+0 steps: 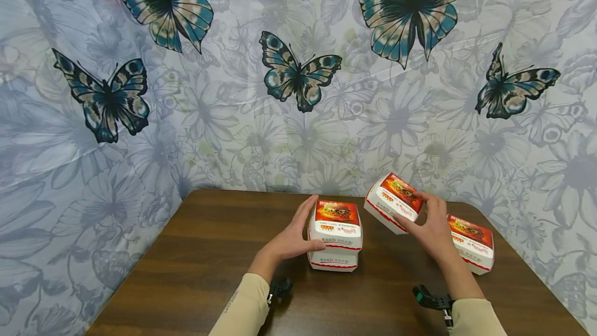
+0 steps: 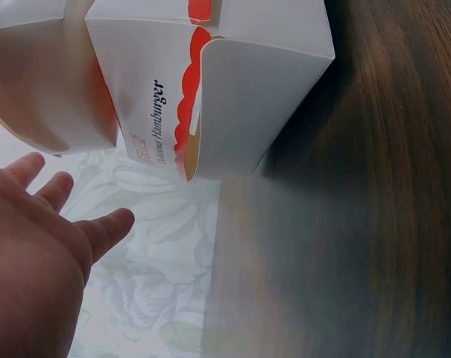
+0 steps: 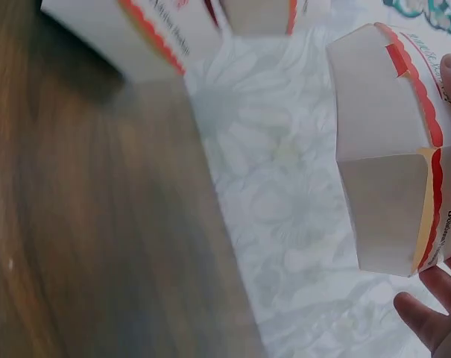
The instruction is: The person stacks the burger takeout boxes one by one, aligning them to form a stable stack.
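Two white hamburger boxes with red trim are stacked mid-table: the upper box carries a burger picture on its lid, and the lower box stands on the wood. My left hand is at the stack's left side, thumb before the upper box; in the left wrist view its fingers are spread and extended. My right hand grips another hamburger box by its right side, raised and tilted, right of the stack. In the right wrist view this held box shows its plain side.
A further hamburger box sits at the table's right, partly behind my right hand and forearm. The brown table ends at a wall cloth printed with flowers and butterflies.
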A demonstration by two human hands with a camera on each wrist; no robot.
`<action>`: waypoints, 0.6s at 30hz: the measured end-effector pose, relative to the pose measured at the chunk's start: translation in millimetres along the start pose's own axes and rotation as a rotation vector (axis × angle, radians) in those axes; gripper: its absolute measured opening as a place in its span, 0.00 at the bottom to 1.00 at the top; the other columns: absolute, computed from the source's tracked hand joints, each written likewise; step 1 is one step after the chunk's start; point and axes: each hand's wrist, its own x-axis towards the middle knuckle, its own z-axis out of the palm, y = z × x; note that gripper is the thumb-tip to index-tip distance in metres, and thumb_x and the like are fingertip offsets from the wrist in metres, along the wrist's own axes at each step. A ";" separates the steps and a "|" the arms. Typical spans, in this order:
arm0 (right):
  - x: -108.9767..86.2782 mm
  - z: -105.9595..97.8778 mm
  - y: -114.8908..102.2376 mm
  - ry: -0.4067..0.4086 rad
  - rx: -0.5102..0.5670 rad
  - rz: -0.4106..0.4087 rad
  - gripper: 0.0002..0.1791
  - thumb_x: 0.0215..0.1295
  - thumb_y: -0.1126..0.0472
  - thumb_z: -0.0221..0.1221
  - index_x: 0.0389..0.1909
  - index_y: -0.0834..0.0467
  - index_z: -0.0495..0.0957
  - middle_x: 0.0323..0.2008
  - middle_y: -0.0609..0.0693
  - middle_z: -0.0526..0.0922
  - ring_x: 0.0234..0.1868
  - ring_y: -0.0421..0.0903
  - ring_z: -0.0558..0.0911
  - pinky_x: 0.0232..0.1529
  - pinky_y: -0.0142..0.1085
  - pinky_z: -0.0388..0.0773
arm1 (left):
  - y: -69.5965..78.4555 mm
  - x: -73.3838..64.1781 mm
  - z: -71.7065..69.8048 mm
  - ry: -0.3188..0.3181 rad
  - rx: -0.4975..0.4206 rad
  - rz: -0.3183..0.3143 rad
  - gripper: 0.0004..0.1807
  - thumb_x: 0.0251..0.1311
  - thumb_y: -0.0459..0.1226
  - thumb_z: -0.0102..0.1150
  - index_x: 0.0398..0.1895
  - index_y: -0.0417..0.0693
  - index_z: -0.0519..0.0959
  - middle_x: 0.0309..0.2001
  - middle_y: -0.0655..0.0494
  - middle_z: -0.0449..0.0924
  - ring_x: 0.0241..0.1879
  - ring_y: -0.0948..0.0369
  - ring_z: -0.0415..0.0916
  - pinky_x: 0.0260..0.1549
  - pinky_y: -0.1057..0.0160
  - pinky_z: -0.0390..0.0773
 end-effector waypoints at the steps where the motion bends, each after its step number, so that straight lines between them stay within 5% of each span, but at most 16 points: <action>1: 0.2 0.4 -3.4 0.000 0.022 -0.005 0.42 0.58 0.50 0.71 0.66 0.64 0.63 0.64 0.67 0.59 0.64 0.62 0.61 0.60 0.63 0.67 | 0.1 -0.3 -0.2 0.001 -0.002 0.000 0.66 0.45 0.72 0.64 0.81 0.66 0.38 0.81 0.65 0.33 0.80 0.52 0.38 0.70 0.33 0.55; 12: -0.1 4.3 -30.6 -0.005 0.157 -0.048 0.39 0.59 0.58 0.70 0.66 0.62 0.62 0.67 0.64 0.56 0.65 0.58 0.60 0.60 0.67 0.67 | 1.9 -1.6 -0.3 0.004 0.013 -0.003 0.63 0.46 0.71 0.65 0.80 0.73 0.38 0.81 0.65 0.33 0.80 0.53 0.38 0.71 0.35 0.55; 18: 0.3 5.2 -51.5 -0.011 0.222 -0.084 0.38 0.58 0.62 0.69 0.68 0.58 0.63 0.67 0.59 0.58 0.65 0.49 0.61 0.61 0.60 0.68 | 2.1 -0.7 -0.4 0.007 0.007 0.000 0.63 0.46 0.71 0.65 0.80 0.71 0.38 0.80 0.65 0.34 0.80 0.54 0.38 0.72 0.36 0.55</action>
